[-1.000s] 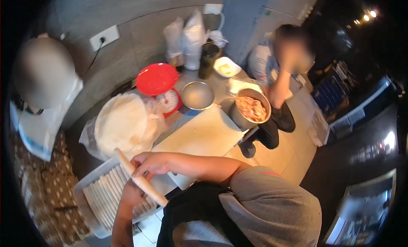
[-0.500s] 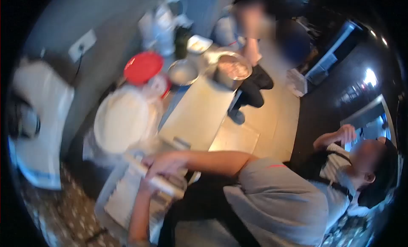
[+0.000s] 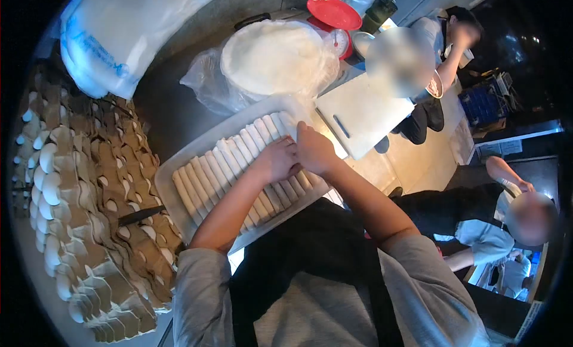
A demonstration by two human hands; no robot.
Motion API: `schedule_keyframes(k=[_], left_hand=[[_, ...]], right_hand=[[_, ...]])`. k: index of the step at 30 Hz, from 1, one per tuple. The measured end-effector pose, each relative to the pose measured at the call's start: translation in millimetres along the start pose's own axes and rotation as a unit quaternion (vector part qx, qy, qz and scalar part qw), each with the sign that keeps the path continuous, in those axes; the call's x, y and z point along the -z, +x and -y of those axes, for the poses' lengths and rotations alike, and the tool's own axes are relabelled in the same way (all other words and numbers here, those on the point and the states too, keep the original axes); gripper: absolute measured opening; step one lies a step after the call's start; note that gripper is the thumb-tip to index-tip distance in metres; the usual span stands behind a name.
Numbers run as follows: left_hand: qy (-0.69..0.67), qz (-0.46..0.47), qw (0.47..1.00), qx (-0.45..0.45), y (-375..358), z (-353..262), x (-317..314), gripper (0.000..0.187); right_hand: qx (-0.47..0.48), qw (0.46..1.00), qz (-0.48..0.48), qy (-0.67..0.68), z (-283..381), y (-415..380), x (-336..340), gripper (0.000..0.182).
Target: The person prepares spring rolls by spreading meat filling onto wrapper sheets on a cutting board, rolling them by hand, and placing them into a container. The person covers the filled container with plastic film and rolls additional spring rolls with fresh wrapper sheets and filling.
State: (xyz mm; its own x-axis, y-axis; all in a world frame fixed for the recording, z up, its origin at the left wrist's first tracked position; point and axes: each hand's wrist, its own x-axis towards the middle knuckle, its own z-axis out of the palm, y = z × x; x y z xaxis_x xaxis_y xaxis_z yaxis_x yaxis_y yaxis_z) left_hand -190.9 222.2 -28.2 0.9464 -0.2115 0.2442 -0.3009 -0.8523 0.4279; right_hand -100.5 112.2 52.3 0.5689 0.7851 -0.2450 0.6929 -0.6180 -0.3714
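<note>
A translucent plastic tray (image 3: 171,175) holds a row of pale, uncooked spring rolls (image 3: 206,178) lying side by side. Over its right part, my left hand (image 3: 277,160) is closed, with fingers curled above the rolls. Close against it, my right hand (image 3: 316,149) is also closed, by the tray's right end. What either hand holds, if anything, is hidden by the fingers. Behind the tray, a thick stack of round white wrappers (image 3: 271,57) sits in clear plastic.
Egg cartons (image 3: 107,186) with eggs are stacked at left, a dark knife (image 3: 140,215) on them. A white cutting board (image 3: 364,117) lies right, near a red scale plate (image 3: 334,12) and a bowl of meat (image 3: 436,84). Co-workers (image 3: 450,42) (image 3: 495,221) are nearby.
My view has swung left and down, bringing the egg cartons and whole tray into sight. My hands, blurred together before at the tray, now show clearly, closed above the rolls.
</note>
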Motion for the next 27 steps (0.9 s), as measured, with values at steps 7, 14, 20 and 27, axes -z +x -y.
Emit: schedule_keyframes(k=[7, 14, 20, 27], left_hand=[[0.010, -0.043, 0.998, -0.032, -7.7, 6.2, -5.7, 0.020], [-0.038, -0.045, 0.997, -0.041, -2.7, 3.1, 10.5, 0.022], [-0.043, -0.036, 0.998, 0.003, -1.6, -0.6, 10.2, 0.025], [-0.050, -0.017, 0.997, -0.061, -0.2, 7.1, 7.8, 0.018]], right_hand=[[0.021, 0.993, -0.090, -0.075, 12.9, -23.8, -14.1, 0.034], [0.025, 0.987, -0.014, -0.158, 6.2, -56.6, -19.4, 0.025], [0.007, 0.984, 0.026, -0.174, 7.4, -34.8, -29.0, 0.020], [0.059, 0.977, 0.095, -0.182, -3.3, -48.2, -15.8, 0.016]])
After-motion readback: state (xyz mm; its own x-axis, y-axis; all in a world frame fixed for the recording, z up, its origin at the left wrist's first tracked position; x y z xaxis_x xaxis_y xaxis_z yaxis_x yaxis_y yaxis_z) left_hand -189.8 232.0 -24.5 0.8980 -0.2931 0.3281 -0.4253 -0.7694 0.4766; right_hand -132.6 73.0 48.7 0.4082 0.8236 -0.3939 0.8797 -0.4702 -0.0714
